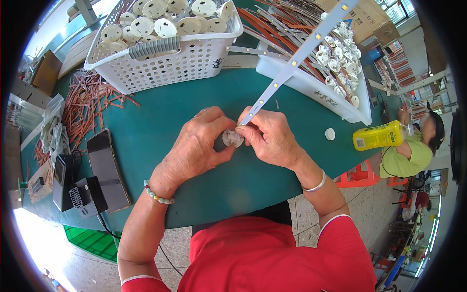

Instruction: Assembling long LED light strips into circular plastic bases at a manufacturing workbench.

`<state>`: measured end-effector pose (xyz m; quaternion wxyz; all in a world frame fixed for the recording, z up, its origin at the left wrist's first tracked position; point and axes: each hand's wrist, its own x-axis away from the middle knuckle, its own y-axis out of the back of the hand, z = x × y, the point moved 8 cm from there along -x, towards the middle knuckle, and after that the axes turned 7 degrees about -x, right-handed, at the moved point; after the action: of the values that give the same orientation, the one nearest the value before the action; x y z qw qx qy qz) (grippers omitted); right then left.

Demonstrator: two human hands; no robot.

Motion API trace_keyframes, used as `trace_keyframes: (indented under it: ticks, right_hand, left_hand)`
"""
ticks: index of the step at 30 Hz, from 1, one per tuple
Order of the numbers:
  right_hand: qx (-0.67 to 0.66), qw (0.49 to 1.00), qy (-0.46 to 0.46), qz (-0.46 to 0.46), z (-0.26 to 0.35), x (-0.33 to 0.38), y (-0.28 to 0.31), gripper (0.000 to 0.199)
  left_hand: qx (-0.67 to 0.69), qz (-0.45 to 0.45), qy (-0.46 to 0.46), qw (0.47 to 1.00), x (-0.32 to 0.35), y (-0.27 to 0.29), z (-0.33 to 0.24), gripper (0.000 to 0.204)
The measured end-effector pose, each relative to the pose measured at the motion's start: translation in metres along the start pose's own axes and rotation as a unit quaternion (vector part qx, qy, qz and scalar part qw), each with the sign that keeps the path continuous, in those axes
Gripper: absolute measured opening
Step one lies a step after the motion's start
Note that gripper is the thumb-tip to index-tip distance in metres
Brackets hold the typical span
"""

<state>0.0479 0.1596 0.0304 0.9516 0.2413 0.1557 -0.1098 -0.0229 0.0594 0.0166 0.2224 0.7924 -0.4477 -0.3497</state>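
Over the green table, my left hand (202, 141) curls its fingers around a small round lamp part (232, 138), whose whitish face is turned up. Its grey side shows near my left thumb. Between the thumb and fingers of my right hand (272, 138) is pinched the lower end of a white LED strip (287, 72). The strip slants up and right, with yellowish LEDs spaced along it. Its lower end meets or lies just at the edge of the round part; my fingertips hide the exact contact.
A white basket (160, 68) of round white discs stands at the back left. Right of it, a white bin (311, 90) holds strips and small round parts. Reddish strip scraps (92, 102), a phone (108, 168) and a yellow bottle (382, 136) lie around. Another person (408, 155) sits at right.
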Motion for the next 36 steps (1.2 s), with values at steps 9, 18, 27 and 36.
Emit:
trace_keyframes:
  ticks: [9, 18, 27, 36]
  right_hand:
    - [0.072, 0.997, 0.039, -0.008, 0.012, 0.001, -0.003, 0.007]
    - [0.042, 0.999, 0.035, 0.0, 0.003, 0.0, -0.001, 0.006]
    - [0.059, 0.997, 0.044, 0.004, 0.01, -0.001, 0.0, 0.023]
    - [0.074, 0.997, 0.027, -0.005, 0.008, 0.0, 0.001, 0.018]
  left_hand:
    - [-0.002, 0.0, 0.012, 1.0, 0.001, -0.001, 0.001, 0.027]
    - [0.091, -0.044, 0.053, 0.993, -0.009, 0.022, 0.006, 0.013]
    - [0.167, -0.095, 0.025, 0.981, -0.014, 0.019, 0.0, 0.01]
    - [0.209, -0.102, 0.043, 0.972, -0.016, 0.012, 0.001, 0.013]
